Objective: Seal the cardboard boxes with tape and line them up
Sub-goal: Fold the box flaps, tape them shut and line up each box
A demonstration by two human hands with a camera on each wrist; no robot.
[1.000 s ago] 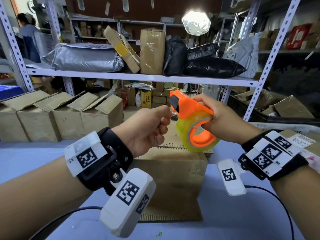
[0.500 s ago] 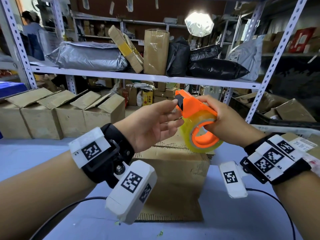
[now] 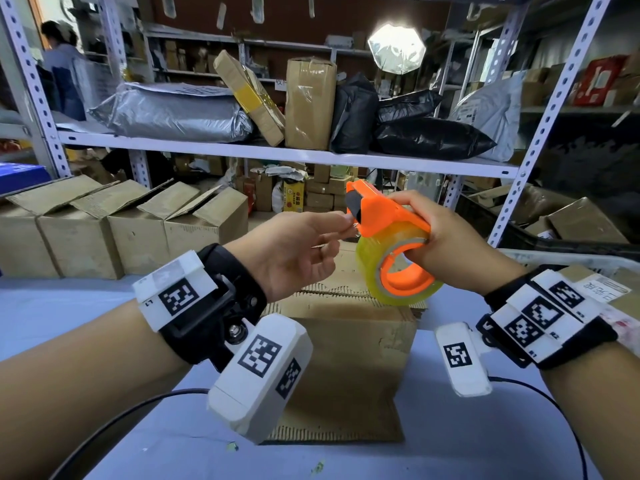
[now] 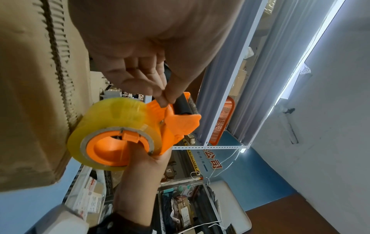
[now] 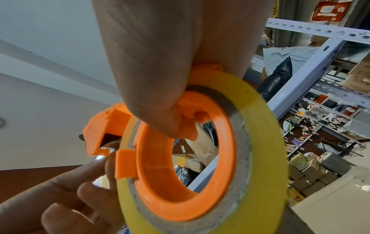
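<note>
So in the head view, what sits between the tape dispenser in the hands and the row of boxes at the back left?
Only the left hand, its fingertips pinching at the mouth of the tape dispenser. Past the wrist, the head view shows bare blue table up to the row of boxes.

The place looked like a parcel depot or warehouse stockroom. Slotted metal racking stood behind a blue table, its shelf piled with grey mailer bags, black bags and taped cartons. A row of open cardboard boxes sat along the table's far edge. More racks crowded with small boxes filled the background.
</note>
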